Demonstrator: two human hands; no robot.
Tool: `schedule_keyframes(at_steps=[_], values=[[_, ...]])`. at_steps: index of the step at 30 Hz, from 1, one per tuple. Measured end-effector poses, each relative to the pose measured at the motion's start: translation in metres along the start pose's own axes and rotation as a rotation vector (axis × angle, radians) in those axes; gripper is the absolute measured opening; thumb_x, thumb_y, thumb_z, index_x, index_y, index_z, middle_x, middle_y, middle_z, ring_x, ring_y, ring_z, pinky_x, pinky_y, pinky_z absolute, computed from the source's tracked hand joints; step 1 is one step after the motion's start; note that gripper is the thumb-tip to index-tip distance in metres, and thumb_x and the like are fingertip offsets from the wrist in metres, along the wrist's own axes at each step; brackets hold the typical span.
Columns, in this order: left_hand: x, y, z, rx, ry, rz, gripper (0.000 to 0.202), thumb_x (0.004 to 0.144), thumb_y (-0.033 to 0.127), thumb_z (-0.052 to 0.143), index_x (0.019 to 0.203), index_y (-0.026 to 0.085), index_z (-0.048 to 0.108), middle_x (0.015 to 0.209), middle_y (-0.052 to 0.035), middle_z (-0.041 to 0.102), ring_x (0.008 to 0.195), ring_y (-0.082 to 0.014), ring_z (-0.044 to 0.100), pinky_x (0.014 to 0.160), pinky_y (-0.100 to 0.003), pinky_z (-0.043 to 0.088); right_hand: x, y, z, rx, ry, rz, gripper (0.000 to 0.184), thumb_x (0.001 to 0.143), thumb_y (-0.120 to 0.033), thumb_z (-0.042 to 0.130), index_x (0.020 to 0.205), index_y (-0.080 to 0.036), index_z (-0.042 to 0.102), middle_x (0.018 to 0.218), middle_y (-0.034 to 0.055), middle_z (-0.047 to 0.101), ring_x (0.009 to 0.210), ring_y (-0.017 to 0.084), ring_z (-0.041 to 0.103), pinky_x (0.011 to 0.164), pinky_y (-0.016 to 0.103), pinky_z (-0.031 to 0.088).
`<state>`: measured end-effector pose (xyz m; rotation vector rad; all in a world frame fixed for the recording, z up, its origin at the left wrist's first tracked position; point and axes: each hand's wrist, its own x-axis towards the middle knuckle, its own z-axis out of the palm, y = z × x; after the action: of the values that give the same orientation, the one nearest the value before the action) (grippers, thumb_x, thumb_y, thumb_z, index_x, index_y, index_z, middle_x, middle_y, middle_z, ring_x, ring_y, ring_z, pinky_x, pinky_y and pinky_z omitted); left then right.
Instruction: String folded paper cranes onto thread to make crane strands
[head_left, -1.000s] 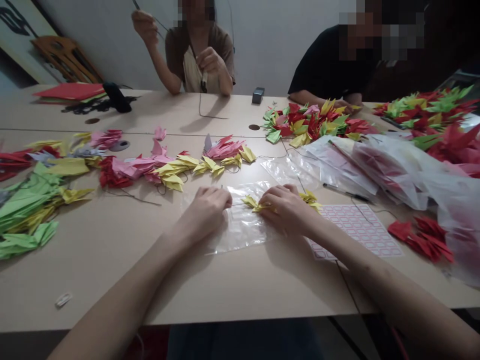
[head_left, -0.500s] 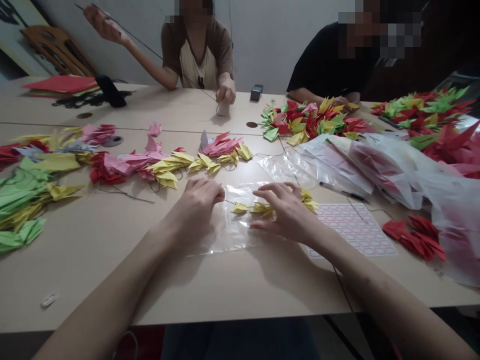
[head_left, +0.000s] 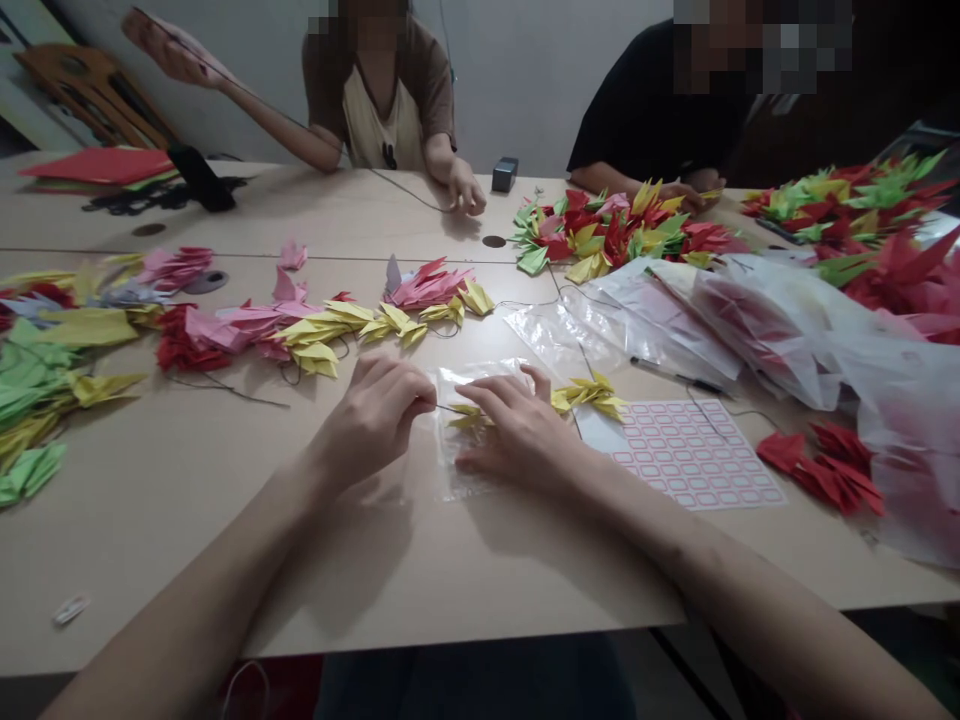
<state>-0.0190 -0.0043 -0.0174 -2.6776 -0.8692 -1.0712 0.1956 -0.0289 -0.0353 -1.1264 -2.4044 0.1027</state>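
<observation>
Green folded papers (head_left: 30,375): piled well to the left of my left hand.
Pink, red and yellow paper row (head_left: 322,325): just beyond my left hand.
Left hand (head_left: 381,402): pinched on a dark string (head_left: 444,407), apart from my right.
Clear plastic bag (head_left: 452,475): flat on the table, between and under my hands.
Right hand (head_left: 525,425): fingers spread over yellow folded papers (head_left: 589,396), which show on both sides of it; I cannot tell whether it grips them.
Label sheet (head_left: 701,455): right of my right hand.
Red folded papers (head_left: 825,468): farther right.
</observation>
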Motion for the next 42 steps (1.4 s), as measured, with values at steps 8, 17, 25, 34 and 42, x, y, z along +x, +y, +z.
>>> schedule_keyframes(at_steps=[8,17,25,34,42], values=[[0.001,-0.001,-0.005,0.02,0.016,0.009,0.017,0.086,0.006,0.045,0.079,0.022,0.044,0.072,0.0005,0.057,0.074,-0.0152,0.054,0.076,-0.034,0.042,-0.005,0.006,-0.002,-0.015,-0.017,0.011,0.013,0.089,-0.03,0.054,0.096,-0.023,0.062,0.093,0.0015,0.069,0.093,0.019,0.06,0.105,0.047,0.016],[-0.001,-0.019,-0.009,0.168,0.015,-0.041,0.017,0.085,0.006,0.044,0.078,0.021,0.046,0.071,0.0,0.058,0.072,-0.017,0.054,0.077,-0.035,0.04,-0.015,0.006,-0.018,-0.063,-0.098,0.044,0.018,0.091,-0.035,0.054,0.101,-0.023,0.063,0.103,0.0051,0.068,0.104,0.023,0.058,0.105,0.053,0.016],[-0.006,-0.031,-0.017,0.287,-0.087,-0.267,0.007,0.085,0.015,0.05,0.081,0.021,0.052,0.081,-0.0019,0.065,0.084,-0.0219,0.06,0.087,-0.043,0.033,-0.023,0.051,-0.051,-0.061,-0.016,0.011,0.055,0.084,-0.045,0.06,0.131,-0.02,0.048,0.13,0.015,0.055,0.118,0.029,0.052,0.098,0.048,0.038],[-0.001,0.025,0.025,-0.021,-0.328,-0.153,0.039,0.089,0.025,0.052,0.125,0.013,0.046,0.129,-0.0121,0.056,0.117,-0.0227,0.051,0.1,-0.038,0.032,-0.022,0.053,-0.03,-0.047,-0.083,-0.03,0.028,0.087,-0.035,0.058,0.111,-0.021,0.06,0.098,0.0079,0.068,0.093,0.022,0.061,0.092,0.043,0.037],[-0.006,0.018,0.025,-0.055,-0.368,-0.109,0.01,0.091,0.026,0.051,0.095,0.019,0.058,0.092,-0.0025,0.066,0.092,-0.0182,0.06,0.089,-0.036,0.036,-0.02,0.021,-0.023,-0.029,-0.092,-0.118,0.014,0.092,-0.031,0.051,0.095,-0.02,0.059,0.089,0.0059,0.062,0.085,0.018,0.056,0.083,0.033,0.04]])
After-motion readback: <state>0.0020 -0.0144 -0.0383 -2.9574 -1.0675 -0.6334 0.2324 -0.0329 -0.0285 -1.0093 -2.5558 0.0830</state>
